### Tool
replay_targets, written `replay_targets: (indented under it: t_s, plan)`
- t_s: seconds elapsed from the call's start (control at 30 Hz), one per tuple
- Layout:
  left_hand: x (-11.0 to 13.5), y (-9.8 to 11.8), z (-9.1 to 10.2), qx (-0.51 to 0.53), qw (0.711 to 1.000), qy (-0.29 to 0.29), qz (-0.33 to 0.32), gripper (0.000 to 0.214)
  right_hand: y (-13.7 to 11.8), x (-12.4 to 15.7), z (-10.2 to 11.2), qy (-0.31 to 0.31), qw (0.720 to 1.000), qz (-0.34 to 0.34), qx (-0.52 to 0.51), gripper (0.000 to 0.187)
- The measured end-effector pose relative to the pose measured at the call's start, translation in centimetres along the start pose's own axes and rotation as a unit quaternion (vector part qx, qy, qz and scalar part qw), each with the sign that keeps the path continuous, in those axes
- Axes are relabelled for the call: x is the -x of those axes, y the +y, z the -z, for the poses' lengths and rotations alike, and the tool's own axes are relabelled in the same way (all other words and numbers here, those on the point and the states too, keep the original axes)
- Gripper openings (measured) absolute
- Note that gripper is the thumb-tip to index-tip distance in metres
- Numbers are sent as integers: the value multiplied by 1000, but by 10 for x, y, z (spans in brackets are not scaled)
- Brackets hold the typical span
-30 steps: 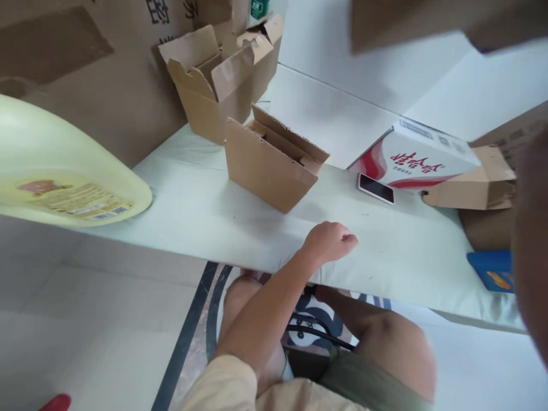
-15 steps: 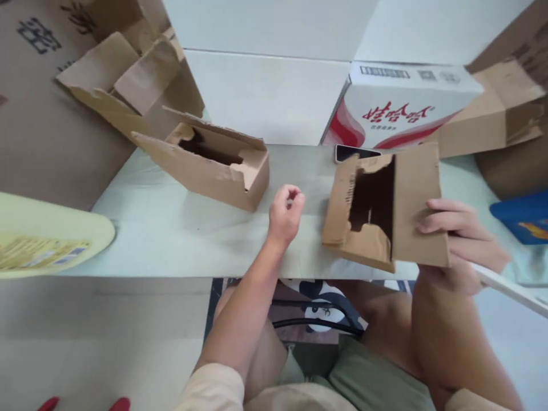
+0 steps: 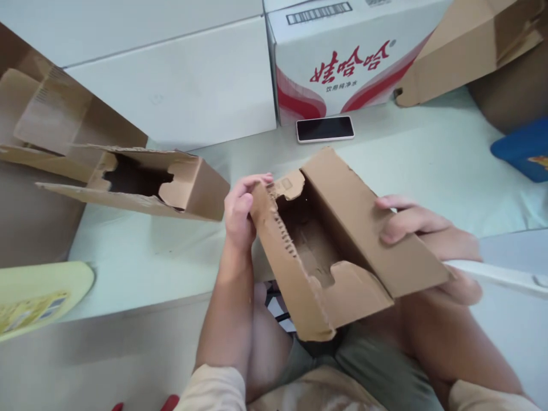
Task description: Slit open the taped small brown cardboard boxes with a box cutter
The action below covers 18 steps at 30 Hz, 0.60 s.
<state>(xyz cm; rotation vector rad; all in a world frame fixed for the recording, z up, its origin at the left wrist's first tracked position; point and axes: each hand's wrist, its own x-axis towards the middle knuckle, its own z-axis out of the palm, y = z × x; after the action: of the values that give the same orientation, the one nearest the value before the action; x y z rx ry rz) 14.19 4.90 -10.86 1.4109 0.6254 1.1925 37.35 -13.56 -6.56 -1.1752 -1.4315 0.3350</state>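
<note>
An open brown cardboard box [image 3: 342, 228] with torn flaps is held over my lap at the table's front edge, its opening turned up toward me. My left hand [image 3: 240, 208] is closed on the box's left torn flap. My right hand [image 3: 428, 240] grips the box's right side, fingers curled over the top panel. A second open cardboard box [image 3: 171, 185] lies on its side on the table to the left, apart from both hands.
A black phone [image 3: 325, 128] lies on the pale table [image 3: 428, 160] in front of a white and red printed carton [image 3: 342, 57]. More cardboard stands at the far left [image 3: 47, 114] and top right [image 3: 462, 45]. A yellow container [image 3: 38, 294] is at the left edge, a blue object [image 3: 522, 148] at the right.
My right hand has brought the cardboard box down and toward me, and my left hand has taken hold of its left flap. My view has tilted toward the table.
</note>
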Motion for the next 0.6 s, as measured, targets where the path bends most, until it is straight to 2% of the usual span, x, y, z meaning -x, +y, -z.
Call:
replay_targets:
  t_s: [0.07, 0.17, 0.27, 0.33, 0.5, 0.6]
  plan:
    - [-2, 5, -5, 27, 999, 27, 2, 45, 1, -6, -7, 36, 999, 17, -25, 47]
    - [-7, 6, -8, 26, 996, 78, -26, 53, 13, -5, -12, 111, 994, -3, -12, 34]
    - [-13, 3, -8, 15, 985, 143, -96, 59, 35, 0, -12, 216, 975, 8, 53, 18]
    - [-14, 1, -6, 7, 976, 161, -143, 60, 47, 2, -13, 253, 964, -6, 83, 18]
    - [-11, 0, -4, -32, 962, 177, -205, 54, 59, 3, -21, 191, 971, -82, 119, 26]
    - [-9, -1, -4, -39, 961, 175, -212, 52, 61, 4, -23, 200, 961, -73, 175, 29]
